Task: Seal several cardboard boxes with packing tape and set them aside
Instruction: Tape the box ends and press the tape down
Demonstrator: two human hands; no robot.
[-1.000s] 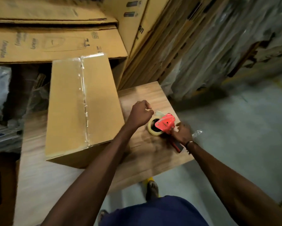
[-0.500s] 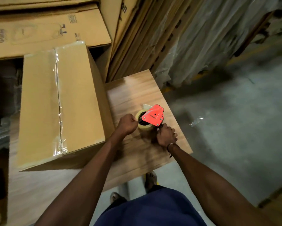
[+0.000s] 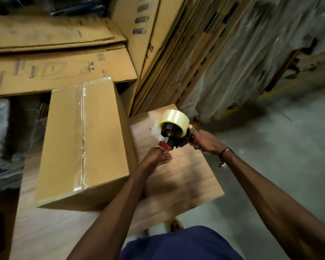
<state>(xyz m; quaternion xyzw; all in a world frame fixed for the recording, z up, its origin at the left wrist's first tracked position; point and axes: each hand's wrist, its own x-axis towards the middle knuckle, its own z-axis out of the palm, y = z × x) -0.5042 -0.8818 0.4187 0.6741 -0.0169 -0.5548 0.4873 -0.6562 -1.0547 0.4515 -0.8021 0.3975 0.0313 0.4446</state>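
The cardboard box point(image 3: 82, 139) lies on the table point(image 3: 186, 184), left of the tape dispenser point(image 3: 174, 131).

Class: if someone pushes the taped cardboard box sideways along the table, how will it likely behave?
The cardboard box lies low and broad, so it should slide rather than tip. The table looks smooth, which probably helps. Its weight cannot be told: it is closed.

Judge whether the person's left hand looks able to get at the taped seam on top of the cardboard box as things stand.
Probably yes. The left hand hovers just right of the cardboard box, below the tape dispenser held by the right hand. Nothing lies between it and the taped seam.
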